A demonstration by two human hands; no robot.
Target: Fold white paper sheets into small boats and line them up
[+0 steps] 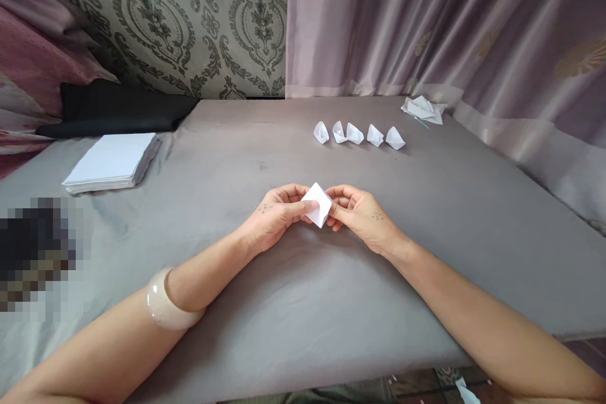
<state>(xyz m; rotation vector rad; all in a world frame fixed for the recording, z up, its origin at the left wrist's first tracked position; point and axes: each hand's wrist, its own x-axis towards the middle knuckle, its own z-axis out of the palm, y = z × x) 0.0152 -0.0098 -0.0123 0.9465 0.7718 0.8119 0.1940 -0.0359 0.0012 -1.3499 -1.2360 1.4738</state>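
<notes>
Between my two hands is a small piece of folded white paper [318, 211], diamond-shaped, held above the grey cloth. My left hand [284, 211] pinches it from the left, thumb lying across its front face and fingers behind. From the right, my right hand [362, 214] grips its edge between thumb and curled fingers. Farther back stand several folded white paper boats [355, 134] in a loose row, two of them touching or nearly so.
A stack of white paper sheets [111, 158] lies at the left, near a black cloth [118, 107]. Loose folded papers [423, 109] and a thin bluish stick [421, 122] lie at the back right by the curtain [379, 25]. A blurred dark object [35, 246] sits at the left edge.
</notes>
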